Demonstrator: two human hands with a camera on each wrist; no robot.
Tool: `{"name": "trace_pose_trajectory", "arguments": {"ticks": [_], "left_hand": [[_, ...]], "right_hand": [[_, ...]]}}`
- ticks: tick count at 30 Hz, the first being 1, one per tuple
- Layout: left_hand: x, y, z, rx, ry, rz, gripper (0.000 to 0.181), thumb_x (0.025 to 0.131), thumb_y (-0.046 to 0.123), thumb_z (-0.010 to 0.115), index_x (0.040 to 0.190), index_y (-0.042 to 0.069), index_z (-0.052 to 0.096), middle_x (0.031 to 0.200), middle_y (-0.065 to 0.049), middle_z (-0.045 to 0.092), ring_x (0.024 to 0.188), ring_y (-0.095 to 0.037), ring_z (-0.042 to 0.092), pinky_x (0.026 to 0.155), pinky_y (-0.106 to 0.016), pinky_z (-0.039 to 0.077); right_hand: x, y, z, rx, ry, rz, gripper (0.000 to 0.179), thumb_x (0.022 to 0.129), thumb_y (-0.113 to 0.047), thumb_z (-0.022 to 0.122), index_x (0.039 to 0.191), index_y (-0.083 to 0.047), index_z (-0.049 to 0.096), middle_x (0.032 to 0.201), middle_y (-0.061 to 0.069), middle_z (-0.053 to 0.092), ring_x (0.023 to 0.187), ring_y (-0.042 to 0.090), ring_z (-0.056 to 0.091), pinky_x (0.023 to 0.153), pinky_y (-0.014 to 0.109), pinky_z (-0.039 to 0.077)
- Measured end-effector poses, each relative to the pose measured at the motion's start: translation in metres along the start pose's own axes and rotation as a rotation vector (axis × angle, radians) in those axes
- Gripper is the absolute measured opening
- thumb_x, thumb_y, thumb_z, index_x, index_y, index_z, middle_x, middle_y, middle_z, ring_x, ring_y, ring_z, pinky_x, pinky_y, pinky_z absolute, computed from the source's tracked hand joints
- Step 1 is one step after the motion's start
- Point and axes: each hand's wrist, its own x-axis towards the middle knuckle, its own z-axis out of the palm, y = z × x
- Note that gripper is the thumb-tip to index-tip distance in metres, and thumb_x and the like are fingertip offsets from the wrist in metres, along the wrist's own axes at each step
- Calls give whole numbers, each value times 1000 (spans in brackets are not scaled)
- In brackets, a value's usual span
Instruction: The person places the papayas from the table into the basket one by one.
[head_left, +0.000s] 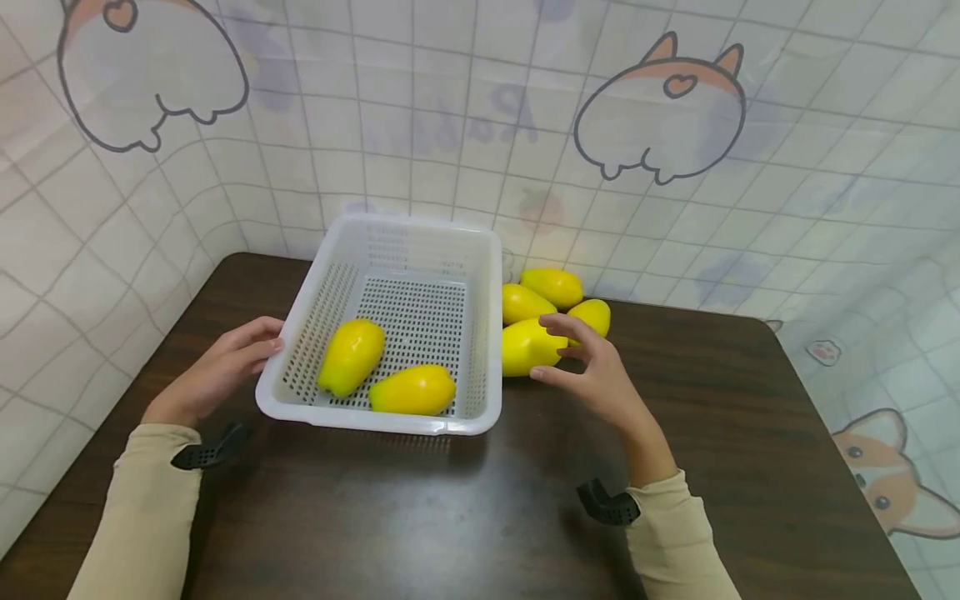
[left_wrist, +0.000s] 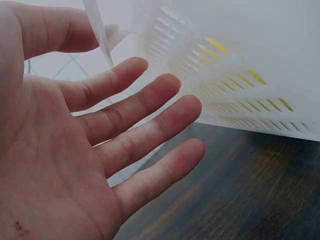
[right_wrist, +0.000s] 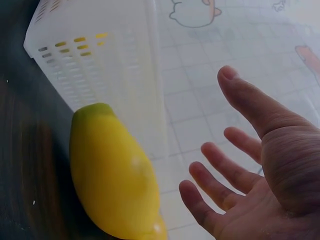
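A white perforated plastic basket stands on the table, with two yellow papayas lying in its front part: one on the left, the other near the front wall. My left hand holds the basket's left rim. In the left wrist view its thumb passes over the rim, while the fingers extend outside, below it. My right hand is spread beside a large papaya to the right of the basket. Its palm is bare in the right wrist view, with the green-ended papaya apart from it.
Several more papayas cluster behind the large one, against the basket's right side. A cloth with a grid and cartoon animals hangs behind the dark wooden table and along its sides.
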Motion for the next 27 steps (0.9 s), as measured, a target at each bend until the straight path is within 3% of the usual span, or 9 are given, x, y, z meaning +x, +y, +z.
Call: {"name": "trace_pose_trajectory", "arguments": {"ticks": [13, 27], "left_hand": [[1, 0, 1, 6, 11, -23, 41, 103, 35, 42, 135, 10, 43, 123, 11, 51, 101, -3, 62, 86, -20, 49], [1, -1, 0, -7, 1, 4, 38, 103, 32, 42, 133, 9, 44, 121, 13, 53, 100, -3, 63, 84, -21, 51]], "right_hand": [[2, 11, -4, -13, -3, 7, 61, 82, -18, 78, 136, -15, 49, 139, 7, 52, 128, 27, 48, 100, 53, 45], [5, 18, -7, -20, 11, 2, 61, 82, -16, 77, 136, -13, 49, 140, 10, 51, 129, 30, 48, 101, 56, 44]]}}
